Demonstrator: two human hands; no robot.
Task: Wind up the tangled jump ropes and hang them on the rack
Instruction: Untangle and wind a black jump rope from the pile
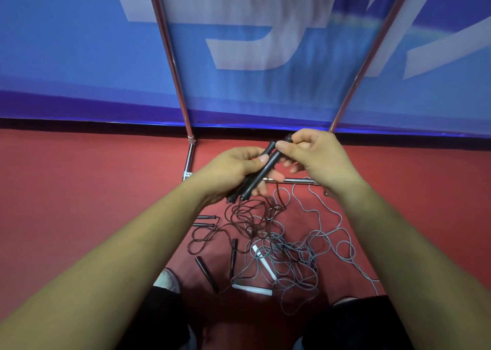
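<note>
Two black jump-rope handles [261, 173] lie side by side, slanting up to the right, above the floor. My left hand [233, 171] grips their lower half, thumb across them. My right hand [310, 155] pinches their upper ends with thumb and fingers. Their dark cord [248, 211] hangs from the handles' lower ends into a tangle on the red floor. A grey rope [305, 256] with white handles [261, 262] sprawls to the right. More black handles [206, 272] lie on the floor to the left.
The chrome rack's left upright [170, 57] and right upright [372, 57] rise before a blue banner [79, 57]. Its base bar [297, 181] runs just beyond my hands. My shoe [167, 279] and dark trouser knees are at the bottom edge.
</note>
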